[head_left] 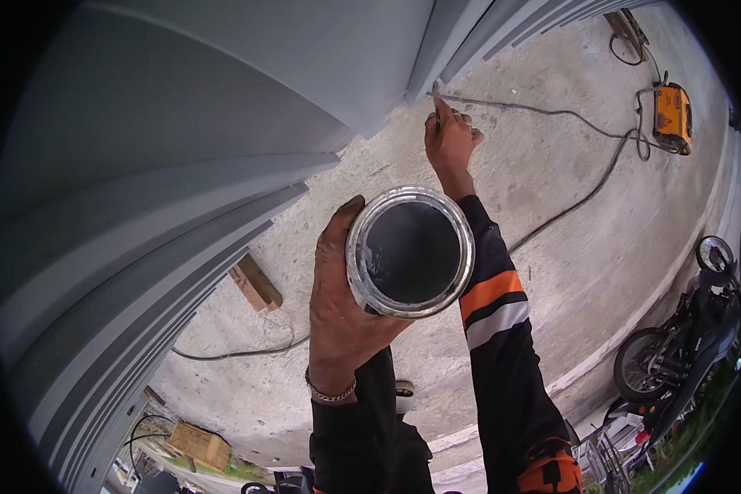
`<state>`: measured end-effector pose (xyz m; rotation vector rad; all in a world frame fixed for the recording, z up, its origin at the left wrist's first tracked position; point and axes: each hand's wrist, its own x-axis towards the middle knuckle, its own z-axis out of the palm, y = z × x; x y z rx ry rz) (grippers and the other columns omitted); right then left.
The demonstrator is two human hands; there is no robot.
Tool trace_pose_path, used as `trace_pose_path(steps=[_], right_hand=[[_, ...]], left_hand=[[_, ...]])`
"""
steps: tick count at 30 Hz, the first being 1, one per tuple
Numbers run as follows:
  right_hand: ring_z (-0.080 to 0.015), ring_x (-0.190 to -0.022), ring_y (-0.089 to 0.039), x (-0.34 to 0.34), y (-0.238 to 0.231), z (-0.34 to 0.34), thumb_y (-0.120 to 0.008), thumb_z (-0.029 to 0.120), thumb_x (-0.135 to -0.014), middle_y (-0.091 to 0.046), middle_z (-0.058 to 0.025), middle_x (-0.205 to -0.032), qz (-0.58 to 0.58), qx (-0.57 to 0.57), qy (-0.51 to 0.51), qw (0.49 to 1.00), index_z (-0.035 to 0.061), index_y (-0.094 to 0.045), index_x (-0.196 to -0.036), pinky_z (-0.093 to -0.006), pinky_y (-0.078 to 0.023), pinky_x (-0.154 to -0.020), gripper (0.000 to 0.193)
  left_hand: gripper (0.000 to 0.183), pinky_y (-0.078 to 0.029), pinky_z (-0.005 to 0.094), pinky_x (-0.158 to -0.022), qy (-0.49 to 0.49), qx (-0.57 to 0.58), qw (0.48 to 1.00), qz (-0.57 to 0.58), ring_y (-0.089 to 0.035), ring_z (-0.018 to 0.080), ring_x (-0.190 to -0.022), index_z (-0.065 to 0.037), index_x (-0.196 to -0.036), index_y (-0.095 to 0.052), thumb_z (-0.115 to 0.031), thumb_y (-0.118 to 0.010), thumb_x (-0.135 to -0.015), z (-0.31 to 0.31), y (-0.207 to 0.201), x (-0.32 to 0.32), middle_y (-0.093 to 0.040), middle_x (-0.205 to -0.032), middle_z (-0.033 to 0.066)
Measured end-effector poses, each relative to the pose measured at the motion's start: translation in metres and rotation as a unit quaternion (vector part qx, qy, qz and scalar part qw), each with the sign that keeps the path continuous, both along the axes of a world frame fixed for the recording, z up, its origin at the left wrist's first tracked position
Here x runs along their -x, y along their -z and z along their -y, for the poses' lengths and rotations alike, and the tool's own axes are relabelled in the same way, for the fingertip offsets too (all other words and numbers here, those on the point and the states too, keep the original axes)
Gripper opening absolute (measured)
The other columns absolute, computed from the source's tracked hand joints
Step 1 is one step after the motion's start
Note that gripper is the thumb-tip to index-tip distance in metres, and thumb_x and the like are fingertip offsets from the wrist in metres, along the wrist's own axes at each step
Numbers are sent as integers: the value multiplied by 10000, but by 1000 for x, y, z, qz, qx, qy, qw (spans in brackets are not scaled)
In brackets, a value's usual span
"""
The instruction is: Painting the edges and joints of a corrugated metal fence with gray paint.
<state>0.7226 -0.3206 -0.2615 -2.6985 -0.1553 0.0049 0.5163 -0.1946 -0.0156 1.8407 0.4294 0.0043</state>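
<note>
My left hand (337,305) is wrapped around an open tin (410,252) of dark paint, held upright just below my right hand (450,140), its mouth facing up at me. My right hand is pinched on a thin brush (436,103), tip touching the bottom edge of the grey ribbed wall (181,140). The tin sits between me and the brush, nearer my right forearm. Cables (584,165) trail over the concrete floor (552,272) to a yellow machine (672,115); a motorbike (683,337) stands at right.

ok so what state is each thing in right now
paint can: open, no lid, dark paint inside, held upright
left hand: wrapped around the can
right hand: fingers closed on a thin brush at the grey wall
motorcycle: parked
</note>
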Motion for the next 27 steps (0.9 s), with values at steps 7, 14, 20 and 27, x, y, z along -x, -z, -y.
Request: trace_pose_path(steps=[7,14,20,27], right_hand=[[-270,-1218,-587,32,0,-37,-571,235,-1013,-735,-70,-1141,26,30,95,995,158,-596,-1453,-564,-304,-1019,447],[-275,-1227,-586,17,4,-27,-585,227,-1014,-722,-86,-1188,73,24,70,995,144,-592,-1440,-589,-295,-1035,433],[-279,-1207,-602,25,11,-23,-557,222,-1016,-722,-70,-1186,32,30,64,997,195,-567,-1488,-606,-277,-1035,473],[-259,-1226,-569,43,-4,-29,-577,232,-1028,-707,-45,-1155,62,-68,82,992,193,-549,-1485,-596,-259,-1027,459]], left_hand=[[1181,-490,467,-1133,5,-16,1000,-14,-544,350,-1382,-75,-1573,-366,-272,-1031,-618,-8,-1,3,-527,-1461,180],[1175,-493,463,-1130,2,-17,1000,6,-544,343,-1378,-73,-1569,-384,-281,-1034,-613,0,-4,0,-523,-1472,176],[1178,-495,464,-1130,11,-10,1000,13,-531,349,-1390,-73,-1570,-391,-291,-1036,-609,9,-2,-8,-522,-1478,166],[1181,-494,460,-1134,37,-24,999,-15,-534,351,-1386,-70,-1572,-379,-281,-1036,-613,9,-4,-18,-516,-1474,178]])
